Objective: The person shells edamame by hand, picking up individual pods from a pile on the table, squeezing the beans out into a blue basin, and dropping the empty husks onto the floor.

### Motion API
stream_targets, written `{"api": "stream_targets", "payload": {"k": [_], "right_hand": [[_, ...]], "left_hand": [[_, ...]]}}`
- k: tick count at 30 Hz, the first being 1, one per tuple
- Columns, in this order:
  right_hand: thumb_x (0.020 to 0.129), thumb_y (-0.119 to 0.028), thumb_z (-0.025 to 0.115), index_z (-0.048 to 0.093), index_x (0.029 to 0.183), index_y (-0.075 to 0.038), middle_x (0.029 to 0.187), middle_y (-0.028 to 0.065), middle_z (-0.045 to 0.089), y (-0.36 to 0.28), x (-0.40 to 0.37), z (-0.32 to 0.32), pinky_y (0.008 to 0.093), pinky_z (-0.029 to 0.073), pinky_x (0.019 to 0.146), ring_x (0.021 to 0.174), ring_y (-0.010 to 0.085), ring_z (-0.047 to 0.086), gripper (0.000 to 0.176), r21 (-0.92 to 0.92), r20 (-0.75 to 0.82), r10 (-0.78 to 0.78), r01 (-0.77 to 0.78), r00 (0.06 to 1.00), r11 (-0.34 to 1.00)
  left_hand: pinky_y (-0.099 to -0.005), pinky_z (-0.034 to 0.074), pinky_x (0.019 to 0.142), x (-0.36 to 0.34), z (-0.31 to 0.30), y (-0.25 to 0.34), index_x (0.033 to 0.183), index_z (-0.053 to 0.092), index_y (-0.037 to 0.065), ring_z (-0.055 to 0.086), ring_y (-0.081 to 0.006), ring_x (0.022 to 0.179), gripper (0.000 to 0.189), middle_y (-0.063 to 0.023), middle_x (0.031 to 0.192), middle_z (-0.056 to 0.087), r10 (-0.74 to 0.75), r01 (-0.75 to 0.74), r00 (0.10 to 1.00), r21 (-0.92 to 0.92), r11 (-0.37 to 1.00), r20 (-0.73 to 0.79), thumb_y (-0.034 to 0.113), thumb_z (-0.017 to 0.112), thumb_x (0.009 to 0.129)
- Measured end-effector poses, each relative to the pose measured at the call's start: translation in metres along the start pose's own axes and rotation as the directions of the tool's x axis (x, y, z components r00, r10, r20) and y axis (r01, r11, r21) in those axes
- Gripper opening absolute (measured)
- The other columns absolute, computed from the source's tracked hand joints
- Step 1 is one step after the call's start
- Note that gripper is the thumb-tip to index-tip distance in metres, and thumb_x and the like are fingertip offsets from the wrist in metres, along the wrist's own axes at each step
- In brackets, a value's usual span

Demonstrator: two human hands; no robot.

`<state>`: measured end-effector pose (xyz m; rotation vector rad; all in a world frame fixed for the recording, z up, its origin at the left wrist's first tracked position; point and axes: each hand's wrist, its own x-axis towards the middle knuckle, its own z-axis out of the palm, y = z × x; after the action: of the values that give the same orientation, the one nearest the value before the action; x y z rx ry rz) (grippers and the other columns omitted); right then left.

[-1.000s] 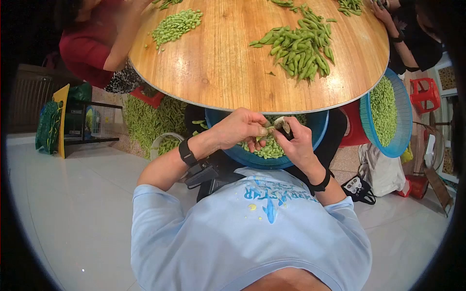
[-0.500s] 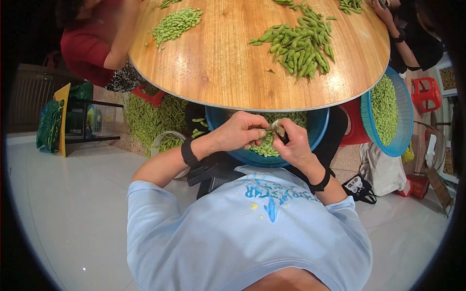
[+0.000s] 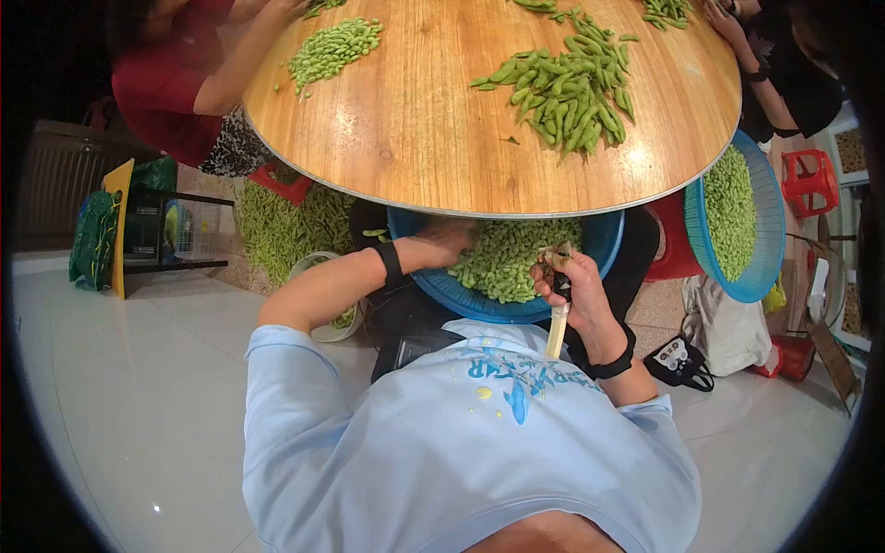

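Observation:
My right hand [image 3: 573,281] is closed around a small knife [image 3: 558,330] with a dark handle; its pale, flat blade points down toward my lap. Something pale and brownish shows at the fingertips, too small to make out. My left hand [image 3: 450,241] reaches over the left part of a blue basin [image 3: 489,306], close under the table edge, its fingers blurred and mostly hidden. Shelled green soybeans [image 3: 507,263] fill much of the basin, which sits at my lap.
A round wooden table [image 3: 396,138] stands ahead, with a heap of edamame pods [image 3: 576,97] and a pile of shelled beans [image 3: 334,51]. More pods [image 3: 295,226] cover the floor at left beside a white bucket [image 3: 323,323]. A blue basket [image 3: 761,221] stands right. Two people sit opposite.
My hands were together over the basin; now they are apart. The left has moved left toward the table edge, the right slightly down and right, with the knife's blade now showing.

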<state>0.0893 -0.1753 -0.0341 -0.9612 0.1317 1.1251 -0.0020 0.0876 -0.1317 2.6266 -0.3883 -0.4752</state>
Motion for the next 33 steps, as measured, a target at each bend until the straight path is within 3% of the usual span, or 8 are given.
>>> {"api": "stream_targets", "payload": {"k": [10,14,18,19,20,26,29,33], "right_hand": [[0.092,-0.011,0.049,0.052,0.102,0.002,0.078,0.0110,0.052,0.013,-0.002,-0.005,0.0170,0.034,0.039,0.054,0.0104,0.046,0.017,0.114,0.006,0.018,-0.019,1.000,0.993],[0.094,-0.015,0.048,0.052,0.105,0.001,0.077,0.0092,0.053,0.015,-0.004,-0.009,0.0198,0.033,0.040,0.054,0.0107,0.045,0.019,0.180,0.013,-0.057,0.054,0.998,0.982],[0.095,-0.017,0.047,0.051,0.107,-0.001,0.078,0.0085,0.053,0.017,-0.004,-0.001,0.0202,0.034,0.040,0.055,0.0108,0.045,0.020,0.184,0.009,-0.118,0.115,0.993,0.976],[0.096,-0.017,0.047,0.051,0.108,-0.002,0.079,0.0082,0.053,0.021,-0.002,-0.001,0.0204,0.034,0.040,0.055,0.0108,0.045,0.020,0.153,-0.002,-0.114,0.113,0.993,0.982],[0.096,-0.017,0.047,0.052,0.110,-0.003,0.079,0.0079,0.053,0.023,-0.001,0.000,0.0207,0.034,0.040,0.056,0.0109,0.045,0.020,0.119,-0.014,-0.115,0.116,0.993,0.986],[0.097,-0.019,0.046,0.052,0.102,-0.005,0.075,0.0048,0.051,0.021,-0.002,0.011,0.0198,0.033,0.040,0.056,0.0089,0.045,0.016,0.026,0.093,-0.042,0.039,0.995,0.999],[0.097,-0.017,0.046,0.052,0.103,-0.005,0.075,0.0045,0.050,0.013,-0.008,0.005,0.0198,0.033,0.040,0.055,0.0084,0.044,0.015,-0.005,0.075,-0.057,0.058,0.996,0.998],[0.096,-0.015,0.046,0.053,0.103,-0.004,0.074,0.0048,0.051,0.016,-0.012,-0.012,0.0202,0.032,0.039,0.054,0.0093,0.043,0.015,0.037,-0.002,-0.116,0.116,0.993,0.993]], "left_hand": [[-0.0407,0.048,0.084,0.004,-0.028,0.005,0.095,0.064,0.001,0.060,-0.0320,0.098,0.021,-0.0171,0.098,0.062,-0.236,0.253,0.966,-0.180,0.951,0.108,0.006,0.058,0.075],[-0.0353,0.048,0.068,-0.067,-0.079,0.012,0.094,0.061,-0.001,0.058,-0.0228,0.074,0.024,-0.0147,0.080,0.060,-0.453,0.413,0.883,-0.656,0.632,0.119,0.009,0.062,0.072],[-0.0429,0.049,0.067,-0.155,-0.106,0.005,0.086,0.061,-0.003,0.062,-0.0393,0.078,0.018,-0.0216,0.079,0.062,-0.421,0.410,0.895,-0.098,0.907,-0.149,0.005,0.060,0.069],[-0.0445,0.051,0.070,-0.175,-0.099,-0.003,0.084,0.063,-0.001,0.062,-0.0387,0.079,0.016,-0.0232,0.079,0.062,-0.596,0.574,0.802,0.227,0.787,0.039,0.004,0.060,0.070],[-0.0452,0.052,0.071,-0.188,-0.101,0.018,0.079,0.064,0.000,0.062,-0.0387,0.076,0.012,-0.0232,0.076,0.062,-0.604,0.564,0.790,0.514,0.646,-0.106,0.003,0.059,0.069],[-0.0447,0.051,0.069,-0.118,-0.155,0.068,0.077,0.063,-0.002,0.063,-0.0389,0.077,0.013,-0.0223,0.077,0.063,-0.288,0.234,0.946,0.303,0.924,0.150,0.002,0.057,0.066],[-0.0440,0.051,0.070,-0.107,-0.171,0.071,0.079,0.063,-0.001,0.063,-0.0385,0.078,0.015,-0.0227,0.076,0.062,-0.268,0.147,0.875,0.306,0.941,0.403,0.002,0.058,0.065],[-0.0424,0.052,0.069,-0.153,-0.141,0.054,0.085,0.065,-0.001,0.065,-0.0355,0.079,0.018,-0.0227,0.085,0.065,-0.172,-0.041,0.962,0.739,0.672,0.211,0.012,0.060,0.073]]}}
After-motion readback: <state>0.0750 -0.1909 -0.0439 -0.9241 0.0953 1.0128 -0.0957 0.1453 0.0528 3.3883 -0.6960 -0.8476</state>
